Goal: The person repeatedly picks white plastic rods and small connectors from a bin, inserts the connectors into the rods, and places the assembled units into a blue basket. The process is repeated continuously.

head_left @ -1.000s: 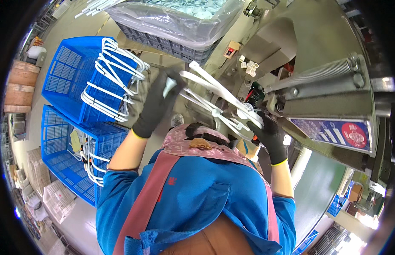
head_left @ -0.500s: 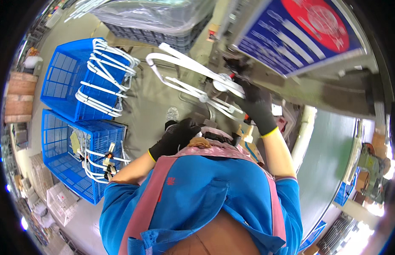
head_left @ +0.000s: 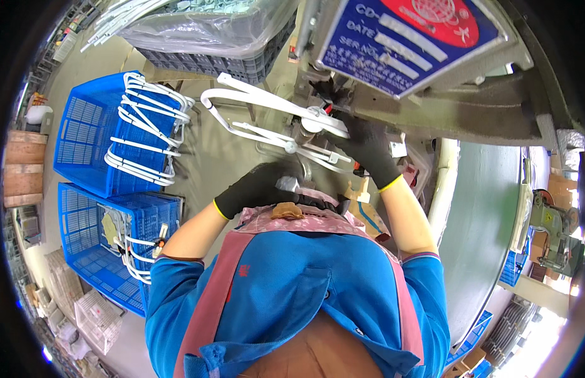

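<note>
Blue baskets (head_left: 78,135) left; white frame (head_left: 283,106) slants away-left from our right hand (head_left: 367,148), left hand (head_left: 258,186) nearer our waist. Can't tell either's finger gap or hold.

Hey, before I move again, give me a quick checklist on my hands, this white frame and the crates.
1. Gloves on both hands: ok, black on each.
2. Right hand at the white frame: ok, at its right end.
3. Both hands at the frame's right end: not ok, left hand is by the apron.
4. Left hand's grip on the pale piece: cannot tell, blurred.
5. Bent white tubes wholly inside the upper blue crate: not ok, some stick out rightward.
</note>
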